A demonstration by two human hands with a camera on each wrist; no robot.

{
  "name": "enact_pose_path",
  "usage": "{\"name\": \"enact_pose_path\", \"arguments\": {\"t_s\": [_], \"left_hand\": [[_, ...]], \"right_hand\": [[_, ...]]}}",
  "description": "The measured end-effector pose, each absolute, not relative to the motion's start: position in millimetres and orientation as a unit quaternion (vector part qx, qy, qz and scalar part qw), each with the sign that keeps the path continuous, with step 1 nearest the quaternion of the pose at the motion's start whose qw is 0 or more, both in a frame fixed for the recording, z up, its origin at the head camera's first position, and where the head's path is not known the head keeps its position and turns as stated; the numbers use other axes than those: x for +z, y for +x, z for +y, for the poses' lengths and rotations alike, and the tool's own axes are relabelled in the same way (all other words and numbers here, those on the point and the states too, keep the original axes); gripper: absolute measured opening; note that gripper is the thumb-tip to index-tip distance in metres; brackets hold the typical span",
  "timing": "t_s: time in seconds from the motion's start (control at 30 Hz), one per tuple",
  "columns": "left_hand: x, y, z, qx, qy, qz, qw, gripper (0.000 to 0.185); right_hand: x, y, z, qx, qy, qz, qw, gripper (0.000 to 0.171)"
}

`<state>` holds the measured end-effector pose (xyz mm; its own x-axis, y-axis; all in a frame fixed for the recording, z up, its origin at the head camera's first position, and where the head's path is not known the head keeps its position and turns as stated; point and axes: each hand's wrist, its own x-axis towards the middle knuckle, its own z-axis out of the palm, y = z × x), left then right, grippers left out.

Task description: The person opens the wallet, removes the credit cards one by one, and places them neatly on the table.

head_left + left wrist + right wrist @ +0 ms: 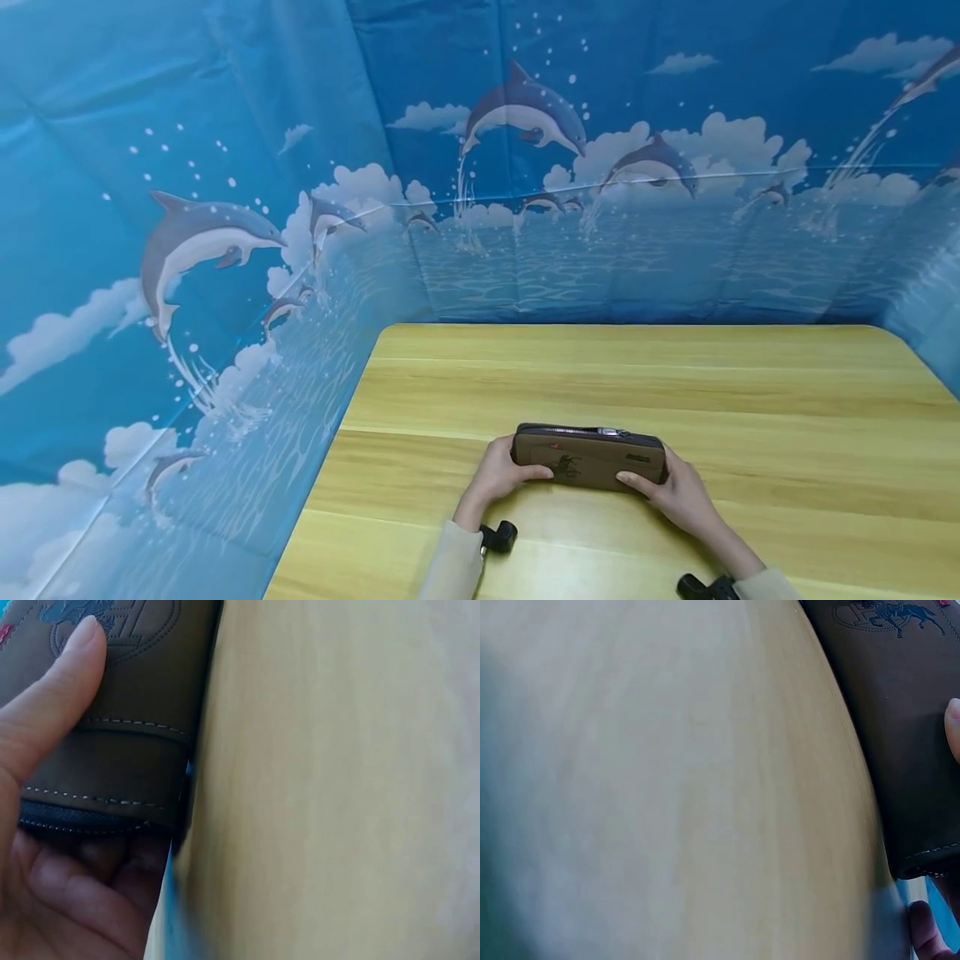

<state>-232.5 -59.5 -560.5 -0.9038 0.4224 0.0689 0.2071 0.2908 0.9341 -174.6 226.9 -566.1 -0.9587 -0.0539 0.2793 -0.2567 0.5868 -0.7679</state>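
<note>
Wallet (588, 457), brown, zip-around, stands on its long edge on the wooden table (750, 400), near the front edge and slightly left of the table's middle, zip uppermost. Left hand (498, 475) grips the wallet's left end: thumb laid across the front face, remaining fingers curled behind, as the left wrist view confirms. Right hand (678, 496) grips the wallet's right end the same way, thumb on the front face; the fingers behind are mostly out of sight but appear wrapped round the end.

Progress, as judged: the wallet is secured upright between both hands, and the zip pull (618, 432) sits right of centre on the top edge. The zip line reads as closed along the visible run, though the head view is too coarse to be certain. Neither hand touches the pull; no contents lie outside the wallet. Opening, if intended, is not yet begun.

Count: one wallet; one zip pull; two hands, both on the wallet; one table; two wrist-worn camera mounts, one at each wrist in front of the wallet. Behind and left of the wallet hangs a dolphin-print backdrop (225, 250)
</note>
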Motion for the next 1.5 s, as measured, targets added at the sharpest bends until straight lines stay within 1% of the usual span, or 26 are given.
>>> {"name": "enact_pose_path", "arguments": {"t_s": [0.33,0.57,0.83,1.0,1.13,1.37,1.5], "left_hand": [[-552,-228,-55,0.574,0.208,0.788,0.080,0.024],[-566,-230,-58,0.569,0.188,0.796,0.084,0.025],[-570,-232,-61,0.586,0.206,0.778,0.094,0.025],[-571,-233,-61,0.590,0.211,0.774,0.095,0.025],[-572,-233,-62,0.593,0.215,0.770,0.094,0.025],[-569,-231,-59,0.589,0.206,0.777,0.085,0.024],[-554,-223,-59,0.587,0.206,0.779,0.078,0.022]], "right_hand": [[-565,-173,229,0.444,0.059,-0.889,0.089,0.049],[-566,-172,227,0.460,0.057,-0.883,0.072,0.048],[-564,-171,227,0.477,0.052,-0.875,0.062,0.050],[-554,-172,226,0.486,0.047,-0.872,0.035,0.055],[-541,-176,227,0.507,0.050,-0.860,0.012,0.051],[-512,-185,221,0.479,0.043,-0.876,0.028,0.045],[-500,-188,212,0.474,0.035,-0.880,0.019,0.045]]}}
